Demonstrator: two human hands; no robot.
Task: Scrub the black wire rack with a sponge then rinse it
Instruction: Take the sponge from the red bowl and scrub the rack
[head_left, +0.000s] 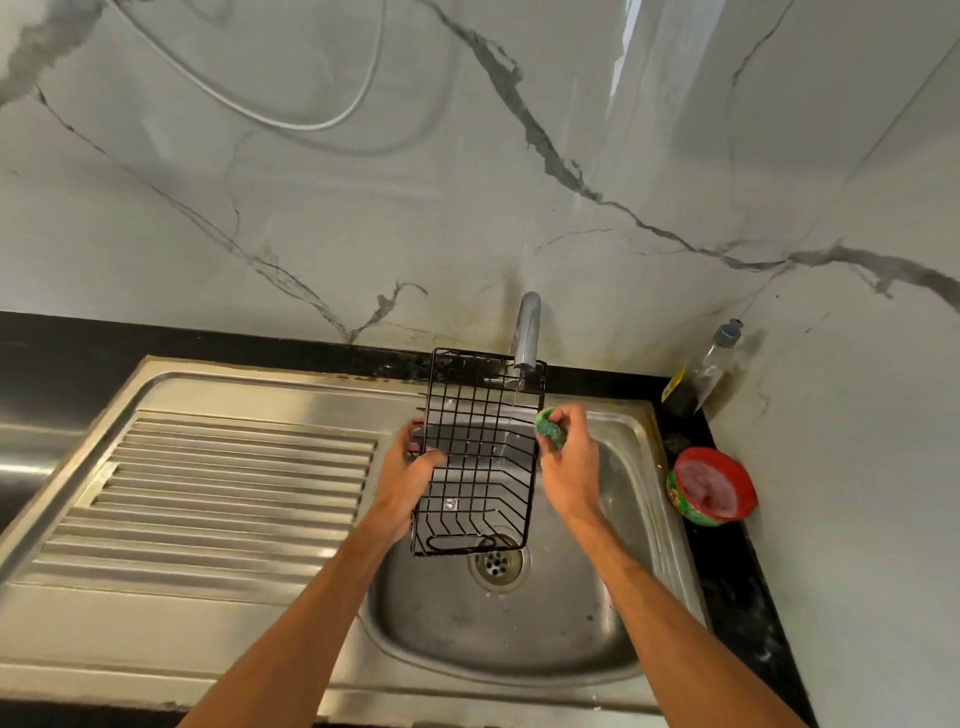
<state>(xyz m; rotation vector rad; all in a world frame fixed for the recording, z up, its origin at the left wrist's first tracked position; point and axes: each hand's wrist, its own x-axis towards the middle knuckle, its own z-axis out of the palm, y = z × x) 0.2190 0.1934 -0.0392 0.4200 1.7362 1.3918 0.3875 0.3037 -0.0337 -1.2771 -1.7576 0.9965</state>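
Black wire rack (480, 452) hangs tilted over the steel sink (467, 649), its top corner under the running tap (527, 332) and its left edge gripped by the left hand (415, 462). The right hand (569, 457), just beside the rack's right edge, clenches a green sponge (550, 428); open basin lies below both hands.

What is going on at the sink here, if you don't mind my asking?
A person is washing a black wire rack over the steel sink. The left hand grips the rack's left edge and holds it tilted above the basin, its top under the tap, which runs a thin stream of water onto it. The right hand holds a green sponge at the rack's right edge.
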